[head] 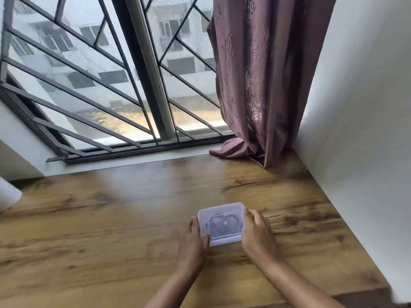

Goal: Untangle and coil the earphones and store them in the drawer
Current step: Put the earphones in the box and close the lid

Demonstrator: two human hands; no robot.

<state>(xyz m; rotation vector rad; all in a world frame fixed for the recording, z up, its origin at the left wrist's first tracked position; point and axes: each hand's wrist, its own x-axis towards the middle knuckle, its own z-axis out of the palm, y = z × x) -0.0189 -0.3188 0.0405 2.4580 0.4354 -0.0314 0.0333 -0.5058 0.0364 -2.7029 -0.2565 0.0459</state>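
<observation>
Left hand (193,243): bare forearm entering from the near edge, fingers and thumb clasping the left short side of the box, thumb over the lid's near-left corner.

Right hand (255,235): bare forearm from the near edge, fingers curled against the right short side of the box, grasping it from that side.

Box (220,223): small, rectangular, rounded corners, translucent frosted plastic with lid on; rests flat on the tabletop between both hands, right of centre and toward the near edge.

Earphones (222,225): dark cord seen blurred through the lid, bunched inside the box; whether tangled or coiled cannot be told.

Tabletop (111,218): wood-grain surface, warm brown with darker knots and streaks, slight sheen; its far edge meets the window sill, its right edge meets the wall.

White object (9,194): rounded, smooth, cut off at the tabletop's left edge; kind cannot be told.

Wall (360,107): plain white, matte, along the right edge.

Curtain (266,74): mauve fabric with raised floral pattern, hanging in vertical folds at the far right corner, hem crumpled on the sill.

Window grille (89,90): dark metal bars, straight and diagonal, before mesh-screened glass; pale building outside.
</observation>
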